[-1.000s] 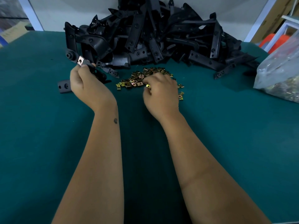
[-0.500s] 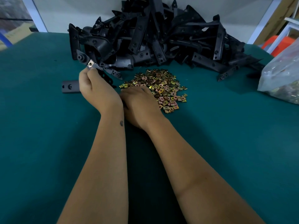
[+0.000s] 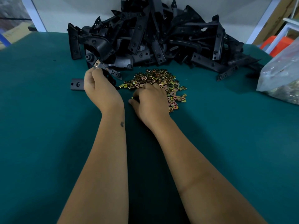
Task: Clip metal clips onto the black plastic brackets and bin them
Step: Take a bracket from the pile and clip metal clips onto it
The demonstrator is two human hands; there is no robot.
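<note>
Your left hand (image 3: 100,91) has its fingers curled around a black plastic bracket (image 3: 108,73), holding it up just off the green table (image 3: 48,143) with a metal clip (image 3: 96,64) already sitting on its upper end, right in front of the big heap of black brackets (image 3: 153,39) at the back of the table. Your right hand (image 3: 150,102) is resting palm-down on the near-left edge of the loose pile of gold clips (image 3: 163,81), fingers bent down into them, and there's a little glint of metal by your thumb, but honestly you can't tell from this angle whether you've actually got one pinched. One stray bracket piece (image 3: 77,84) lies flat on the table just left of your left hand. Over on the far right edge there's a clear plastic bag (image 3: 281,78) with more small metal bits inside, well apart from both hands.
</note>
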